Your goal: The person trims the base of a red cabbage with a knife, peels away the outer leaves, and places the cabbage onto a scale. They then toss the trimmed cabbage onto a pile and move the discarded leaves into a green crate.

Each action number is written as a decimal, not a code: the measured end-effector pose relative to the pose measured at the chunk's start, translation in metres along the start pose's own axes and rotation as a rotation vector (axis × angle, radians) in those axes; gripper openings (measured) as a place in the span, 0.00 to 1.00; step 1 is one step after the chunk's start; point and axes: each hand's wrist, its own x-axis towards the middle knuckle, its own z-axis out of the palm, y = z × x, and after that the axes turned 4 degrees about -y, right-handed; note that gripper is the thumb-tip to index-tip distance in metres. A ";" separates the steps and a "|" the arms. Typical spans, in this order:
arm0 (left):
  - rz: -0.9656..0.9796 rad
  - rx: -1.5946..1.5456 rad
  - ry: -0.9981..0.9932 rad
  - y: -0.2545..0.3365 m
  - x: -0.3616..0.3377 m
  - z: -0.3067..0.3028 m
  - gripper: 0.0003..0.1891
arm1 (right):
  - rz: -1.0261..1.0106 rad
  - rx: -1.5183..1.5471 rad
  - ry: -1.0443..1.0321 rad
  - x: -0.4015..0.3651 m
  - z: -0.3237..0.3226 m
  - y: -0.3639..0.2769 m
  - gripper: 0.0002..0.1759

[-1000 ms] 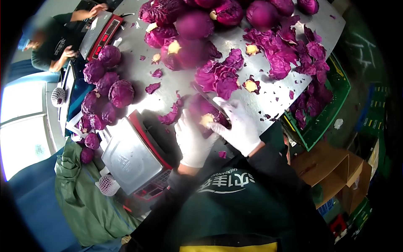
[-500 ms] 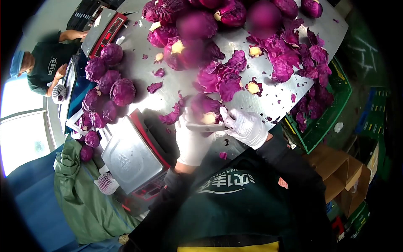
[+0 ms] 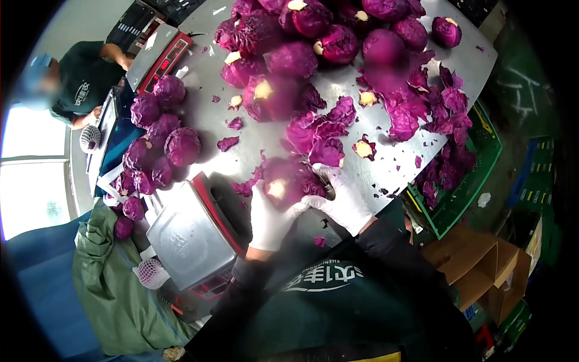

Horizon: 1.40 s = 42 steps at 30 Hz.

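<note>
My left hand (image 3: 269, 218), in a white glove, is wrapped round the near left side of a red cabbage (image 3: 289, 175). The pale cut stem of this cabbage faces me; part of the head is blurred. In a white glove too, my right hand (image 3: 345, 200) is closed on a knife (image 3: 329, 188) at the cabbage's right side. Only a little of the knife shows, and its blade is mostly hidden. The fingers of both hands meet just below the cabbage. Beyond it, loose purple leaves (image 3: 316, 130) and a cut stem piece (image 3: 363, 148) lie on the metal table (image 3: 241, 158).
Left of my hands stands a scale (image 3: 192, 235). Several red cabbages (image 3: 182, 146) sit beyond it, and more (image 3: 292, 60) are heaped at the back. A green crate (image 3: 482, 175) with leaves stands at the right edge, above cardboard boxes (image 3: 476, 256). Another person (image 3: 84, 84) works at far left.
The knife blade, which lay across the cabbage's stem end, has moved to its right side. The cabbage's stem shows more fully, and my right fingers have come against the cabbage.
</note>
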 end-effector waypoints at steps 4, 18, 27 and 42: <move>-0.076 -0.050 -0.068 0.005 0.007 -0.008 0.50 | 0.083 -0.190 -0.049 -0.003 -0.022 -0.017 0.26; 0.056 -0.085 -0.167 0.016 0.025 -0.017 0.50 | -0.098 -0.299 -0.091 0.027 -0.037 -0.041 0.43; 0.030 -0.421 -0.377 -0.018 0.042 -0.032 0.48 | 0.523 0.252 0.143 -0.002 -0.062 0.058 0.14; 0.554 -0.022 -0.531 0.026 0.032 -0.042 0.57 | 0.085 0.124 -0.198 0.020 -0.049 -0.015 0.33</move>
